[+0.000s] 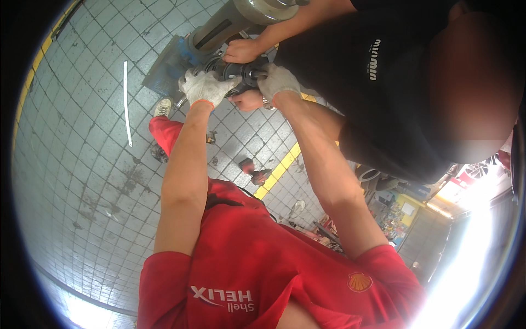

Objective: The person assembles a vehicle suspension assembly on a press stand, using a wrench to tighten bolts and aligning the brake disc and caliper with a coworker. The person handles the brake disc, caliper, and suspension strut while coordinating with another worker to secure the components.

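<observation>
A dark shock absorber strut point(233, 70), with coil-like rings at its left part, lies across the space between my hands. My left hand point(207, 88), in a white work glove with an orange cuff, grips its left part, thumb stretched along the near side. Closed round its right end is my right hand point(279, 82), gloved in white too. A co-worker's bare hand point(241, 51) rests at the far side of the strut. Their other hand point(249, 100), below a metal wristwatch point(267, 103), touches the near side. My gloves hide parts of the strut.
Just beyond the strut stands a machine with a grey cylinder point(233, 22) and a blue base point(167, 68). The co-worker in a black shirt point(350, 71) leans in from the right. A white strip point(127, 104) and a yellow line point(282, 171) mark the tiled floor.
</observation>
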Demonstrator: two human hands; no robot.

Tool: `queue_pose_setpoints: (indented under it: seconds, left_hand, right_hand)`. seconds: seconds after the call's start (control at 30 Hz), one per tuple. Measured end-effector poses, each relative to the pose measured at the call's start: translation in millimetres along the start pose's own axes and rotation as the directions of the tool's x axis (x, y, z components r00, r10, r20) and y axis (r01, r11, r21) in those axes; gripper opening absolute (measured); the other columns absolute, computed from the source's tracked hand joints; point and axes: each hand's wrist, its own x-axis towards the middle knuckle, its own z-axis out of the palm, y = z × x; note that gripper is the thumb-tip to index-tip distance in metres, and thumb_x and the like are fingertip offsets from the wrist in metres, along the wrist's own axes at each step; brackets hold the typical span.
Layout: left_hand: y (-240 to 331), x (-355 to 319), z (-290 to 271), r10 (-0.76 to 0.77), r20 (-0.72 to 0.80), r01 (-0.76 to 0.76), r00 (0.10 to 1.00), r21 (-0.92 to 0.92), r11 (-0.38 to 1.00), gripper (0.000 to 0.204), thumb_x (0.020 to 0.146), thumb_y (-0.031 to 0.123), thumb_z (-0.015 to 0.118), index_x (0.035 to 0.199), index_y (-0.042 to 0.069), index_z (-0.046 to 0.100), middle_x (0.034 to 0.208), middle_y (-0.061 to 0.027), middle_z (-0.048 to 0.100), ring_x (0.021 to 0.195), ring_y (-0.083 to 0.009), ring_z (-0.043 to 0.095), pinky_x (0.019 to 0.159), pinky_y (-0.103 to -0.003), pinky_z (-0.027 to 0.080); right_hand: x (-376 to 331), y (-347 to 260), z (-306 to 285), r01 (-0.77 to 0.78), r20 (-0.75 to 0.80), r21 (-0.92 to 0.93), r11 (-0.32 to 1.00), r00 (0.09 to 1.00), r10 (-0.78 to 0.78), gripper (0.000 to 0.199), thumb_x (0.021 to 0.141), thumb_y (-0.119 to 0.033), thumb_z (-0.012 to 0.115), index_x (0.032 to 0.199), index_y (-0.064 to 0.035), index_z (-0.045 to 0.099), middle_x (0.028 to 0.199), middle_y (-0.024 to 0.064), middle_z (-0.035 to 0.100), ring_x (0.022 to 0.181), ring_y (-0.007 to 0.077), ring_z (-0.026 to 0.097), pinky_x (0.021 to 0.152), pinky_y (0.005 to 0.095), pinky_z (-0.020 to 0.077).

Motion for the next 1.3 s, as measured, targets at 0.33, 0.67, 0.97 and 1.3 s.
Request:
queue_pose_setpoints:
  seconds: [0.33,0.67,0.97,1.3]
  left_hand:
    - [-1.4,3.7,-1.3,0.004,0.024,-0.004,1.000,0.035,0.999,0.093,0.081,0.095,0.054,0.121,0.017,0.083,0.131,-0.0070,0.078,0.144,-0.0421,0.048,0.121,-0.060,0.034]
    - [-3.7,6.3,7.5,0.010,-0.026,-0.010,1.000,0.003,1.000,0.093,0.082,0.094,0.056,0.121,0.015,0.084,0.129,-0.0088,0.078,0.148,-0.0388,0.043,0.121,-0.059,0.029]
    - [-2.4,4.2,5.6,0.008,-0.033,-0.008,0.999,-0.006,1.000,0.090,0.082,0.093,0.057,0.118,0.016,0.085,0.124,-0.0078,0.080,0.147,-0.0371,0.044,0.120,-0.059,0.028]
    - [-6.2,7.4,12.1,0.024,-0.064,-0.025,0.998,-0.014,1.000,0.090,0.082,0.094,0.057,0.117,0.016,0.086,0.120,-0.0084,0.081,0.147,-0.0385,0.044,0.120,-0.061,0.026]
  right_hand:
    - [21.0,-16.0,-5.4,0.004,0.138,-0.087,0.996,0.990,0.008,0.056,0.099,-0.028,0.066,0.151,-0.0092,0.058,0.140,0.0228,0.071,0.131,0.0401,0.069,0.109,0.0477,0.0550]
    - [11.8,4.8,-10.9,0.019,0.171,0.020,1.000,0.985,-0.022,0.054,0.105,-0.033,0.058,0.156,-0.0165,0.055,0.147,0.0218,0.067,0.137,0.0399,0.064,0.116,0.0474,0.0490]
    - [14.0,-11.2,1.0,-0.025,0.052,-0.144,0.989,0.998,0.033,0.041,0.102,-0.041,0.066,0.139,-0.0246,0.072,0.133,0.0112,0.076,0.126,0.0336,0.071,0.105,0.0463,0.0567]
    - [17.4,-3.3,32.2,0.012,-0.141,-0.196,0.980,0.989,-0.041,0.035,0.098,-0.040,0.066,0.127,-0.0257,0.078,0.128,0.0100,0.078,0.119,0.0321,0.074,0.099,0.0471,0.0588]
